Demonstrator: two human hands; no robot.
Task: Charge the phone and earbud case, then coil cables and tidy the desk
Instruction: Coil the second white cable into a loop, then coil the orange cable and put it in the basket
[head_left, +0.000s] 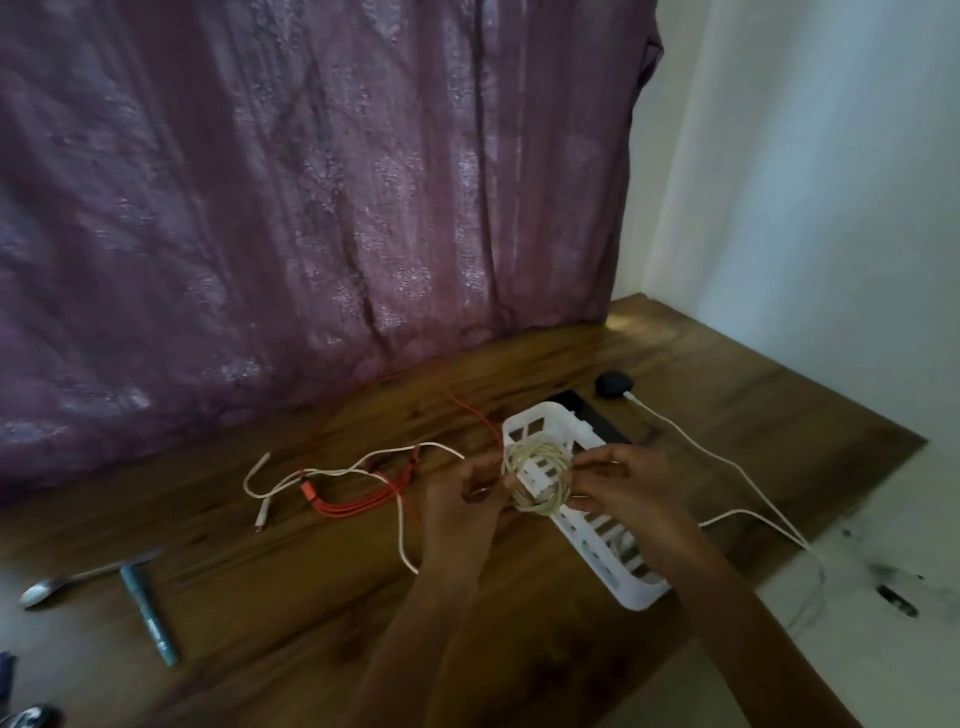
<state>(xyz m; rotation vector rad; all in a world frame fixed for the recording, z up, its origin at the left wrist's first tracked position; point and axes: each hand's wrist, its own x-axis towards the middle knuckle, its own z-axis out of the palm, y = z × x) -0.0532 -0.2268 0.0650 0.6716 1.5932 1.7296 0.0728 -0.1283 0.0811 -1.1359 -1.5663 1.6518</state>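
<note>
Head view: only one camera here, looking down over a wooden desk (727, 395), and it was a bit blurry.
Coil: the coil of white cable (540, 505) was held up between both hands, just above the far end of the basket, roughly mid-desk and nearer the right edge than the left.
Left hand: the left hand (467, 499) had its fingers curled in and pinching the coil's left side.
Right hand: the right hand (618, 478) gripped the coil's right side between thumb and fingertips.
Basket: a white slotted basket (540, 415) lay on the desk under the hands, running diagonally toward the front right edge.
Phone: the phone (602, 421), a dark slab, lay flat just behind the basket's far end, toward the back right corner.
Earbud case: the earbud case (614, 383), small and dark, sat just beyond the phone. A white charging cable (727, 462) met it and trailed off over the right edge.
Loose cables: an orange cable (358, 501) lay partly bunched left of the hands, one strand heading to the back edge. A loose white cable (332, 472) wandered across it. It probably fed into the coil, but the left hand hid the join.
Odds and ends: a spoon (52, 587) and a teal pen (150, 608) lay at the front left corner, right next to each other.
Backdrop: a purple curtain (311, 208) hung along the back edge, with a white wall (805, 182) past the right.
</note>
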